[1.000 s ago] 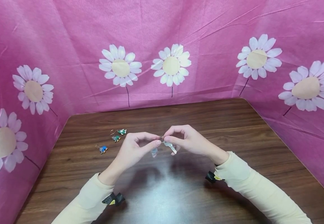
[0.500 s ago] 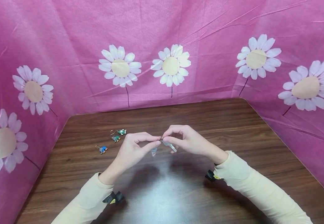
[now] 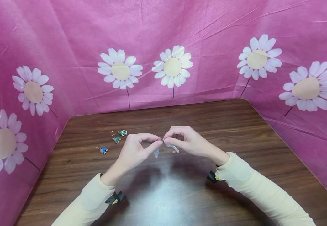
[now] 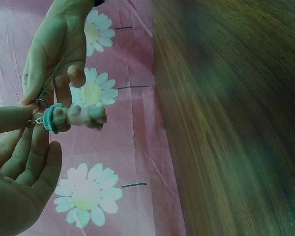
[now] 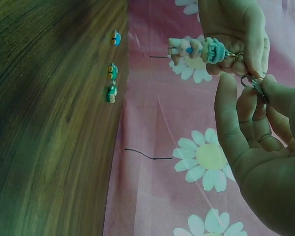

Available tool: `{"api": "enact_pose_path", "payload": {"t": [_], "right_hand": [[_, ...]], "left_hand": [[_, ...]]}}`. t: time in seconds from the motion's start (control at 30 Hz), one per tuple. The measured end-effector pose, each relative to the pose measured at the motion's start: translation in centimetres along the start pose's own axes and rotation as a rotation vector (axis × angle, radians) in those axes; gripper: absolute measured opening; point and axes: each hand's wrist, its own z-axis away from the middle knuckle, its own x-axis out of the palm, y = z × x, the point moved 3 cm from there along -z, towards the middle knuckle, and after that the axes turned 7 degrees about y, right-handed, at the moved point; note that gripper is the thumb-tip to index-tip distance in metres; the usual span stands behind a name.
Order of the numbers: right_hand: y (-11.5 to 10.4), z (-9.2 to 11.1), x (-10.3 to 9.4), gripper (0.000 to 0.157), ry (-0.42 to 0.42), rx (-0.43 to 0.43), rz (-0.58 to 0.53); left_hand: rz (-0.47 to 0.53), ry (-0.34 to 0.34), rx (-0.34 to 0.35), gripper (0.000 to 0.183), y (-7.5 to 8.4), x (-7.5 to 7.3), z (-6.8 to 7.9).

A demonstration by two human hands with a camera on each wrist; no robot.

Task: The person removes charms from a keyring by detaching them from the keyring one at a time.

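Both hands meet in mid-air above the table in the head view. The left hand (image 3: 135,152) pinches the ring end of a keychain between thumb and index finger. From it dangles a small figurine (image 4: 78,116) with a turquoise cap, joined by a short gold chain (image 5: 232,53). The right hand (image 3: 190,141) pinches a silver key (image 3: 172,147) near its head, right at the metal split ring (image 5: 245,80). Fingertips partly cover the ring, so I cannot tell whether the key is threaded on it.
Three more keychains lie left of the hands on the wooden table (image 3: 222,125): a blue one (image 3: 104,151), a green one (image 3: 116,139) and a green-and-white one (image 3: 123,132). Pink flowered cloth (image 3: 208,25) hangs around the table's back and sides.
The key has turned more edge-on and its tip has lifted slightly. Both hands stay in almost the same place, with small finger movements at the ring.
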Motion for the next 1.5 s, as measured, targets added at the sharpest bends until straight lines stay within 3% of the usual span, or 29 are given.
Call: {"api": "enact_pose_path", "payload": {"t": [0.1,0.33,0.47,0.63,0.83,1.2,1.3,1.5], "right_hand": [[0.0,-0.2,0.0,0.008,0.015,0.013,0.01],[0.7,-0.5,0.0,0.015,0.067,0.021,0.006],[0.5,-0.9,-0.3,0.013,0.113,0.016,0.019],[-0.1,-1.3,-0.6,0.01,0.154,0.092,-0.015],[-0.4,-1.7,-0.8,0.01,0.146,0.133,-0.066],[-0.7,-1.9,-0.9,0.01,0.115,0.1,-0.062],[-0.9,-1.9,-1.0,0.01,0.104,0.066,-0.02],[-1.7,-1.9,-1.0,0.012,0.078,-0.043,0.174]], "left_hand": [[0.008,-0.004,-0.029,0.007,0.0,0.0,-0.2],[0.178,-0.029,-0.157,0.009,-0.1,-0.2,-0.6],[0.2,-0.061,-0.183,0.009,-0.1,-0.3,-0.9],[0.159,-0.066,-0.21,0.01,-0.2,-0.6,-1.2],[0.115,-0.053,-0.203,0.008,-0.2,-0.9,-1.6],[0.121,-0.04,-0.208,0.011,0.3,-1.0,-1.7],[0.112,-0.038,-0.195,0.011,0.5,-0.9,-1.6],[0.043,-0.037,-0.157,0.008,0.6,-0.5,-1.4]]}}
